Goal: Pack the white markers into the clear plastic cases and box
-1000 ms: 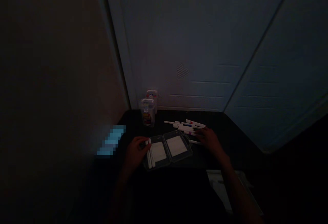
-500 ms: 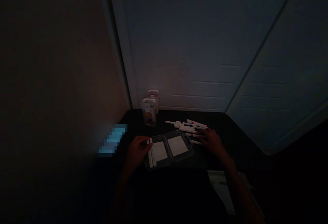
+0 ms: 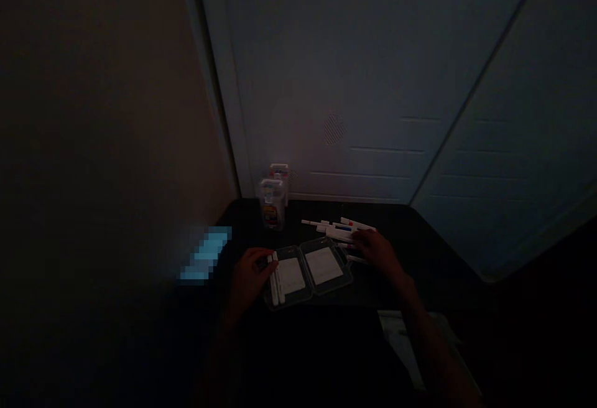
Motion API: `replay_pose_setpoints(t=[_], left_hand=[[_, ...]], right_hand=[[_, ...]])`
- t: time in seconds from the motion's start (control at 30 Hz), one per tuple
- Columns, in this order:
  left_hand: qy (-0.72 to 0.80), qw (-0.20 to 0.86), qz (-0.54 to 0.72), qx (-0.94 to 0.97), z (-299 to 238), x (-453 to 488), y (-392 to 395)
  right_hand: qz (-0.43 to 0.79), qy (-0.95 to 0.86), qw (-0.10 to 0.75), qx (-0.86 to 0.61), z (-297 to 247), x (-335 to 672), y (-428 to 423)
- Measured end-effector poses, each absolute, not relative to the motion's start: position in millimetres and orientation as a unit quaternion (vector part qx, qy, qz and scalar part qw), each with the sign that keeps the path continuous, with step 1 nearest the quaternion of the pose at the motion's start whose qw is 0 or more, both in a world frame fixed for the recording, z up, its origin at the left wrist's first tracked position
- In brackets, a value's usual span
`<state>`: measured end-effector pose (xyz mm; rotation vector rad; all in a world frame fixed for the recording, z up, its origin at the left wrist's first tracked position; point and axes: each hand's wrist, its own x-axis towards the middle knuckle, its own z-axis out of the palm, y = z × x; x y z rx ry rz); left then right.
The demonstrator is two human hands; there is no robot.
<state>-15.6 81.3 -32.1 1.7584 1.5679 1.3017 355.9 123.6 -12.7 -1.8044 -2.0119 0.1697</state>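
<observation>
A clear plastic case (image 3: 331,286) lies unfolded on the dark table, with white sheets showing in both halves. Two white markers (image 3: 278,287) rest side by side along its left edge. My left hand (image 3: 250,273) has its thumb and fingers closed at the upper ends of these markers. To the right of the case is a loose pile of white pens (image 3: 334,232), some with red, blue or purple bands. My right hand (image 3: 377,252) reaches over the pile's right side, fingers extended and touching the pens; no firm hold shows in the dim light.
Two clear plastic containers (image 3: 272,209) with labels stand at the back left of the black table (image 3: 396,218). A pale panelled wall (image 3: 373,84) rises behind it. Below the front right edge is a pale, flat object (image 3: 402,339). A blurred bright patch (image 3: 208,254) is at left.
My right hand has moved slightly left and up over the pens. My left hand, the case and the two markers in it stay where they were.
</observation>
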Motion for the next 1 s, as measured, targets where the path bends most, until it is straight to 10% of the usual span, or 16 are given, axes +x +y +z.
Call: replay_pose_setpoints(t=[0.7,1.0], left_hand=[[0.560,0.216,0.488,0.633,-37,-17,82],[0.558,0.209,0.484,0.641,-39,-18,84]], right_hand=[[0.015,-0.772,0.061,-0.633,28,327,150],[0.068,-0.781,0.224,-0.579,29,318,133]])
